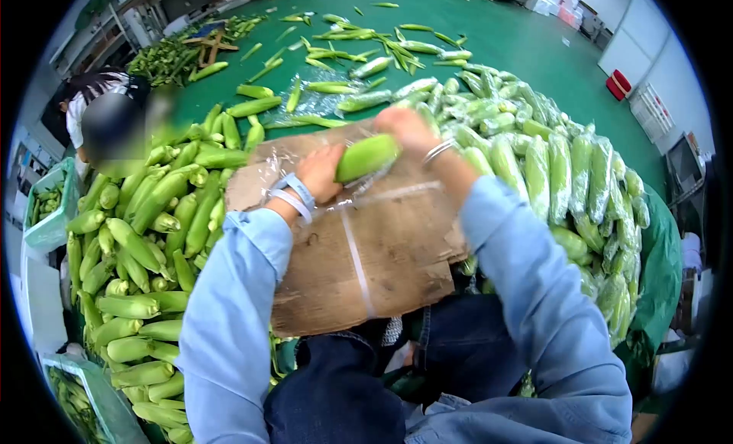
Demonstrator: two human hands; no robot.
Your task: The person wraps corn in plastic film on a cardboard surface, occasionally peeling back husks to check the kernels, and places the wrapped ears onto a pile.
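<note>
A green ear of corn in its husk (368, 158) is held above a flattened brown cardboard sheet (305, 268) across the lap. My left hand (319, 173) is closed at the near left end of the ear, with a white band and a pale blue one on the wrist. Around the far right end, my right hand (408, 131) is curled and smeared by motion; its fingertips are hidden. Clear plastic film (267, 173) glints beside my left hand and under the ear. A white strap runs down the cardboard.
Unwrapped corn (137, 245) is heaped on the left, film-wrapped corn (561, 173) on the right. Loose husks (343, 35) litter the green floor (489, 24) ahead. Teal crates (53, 215) stand at far left, near another person (107, 100). A red basin (618, 85) sits at far right.
</note>
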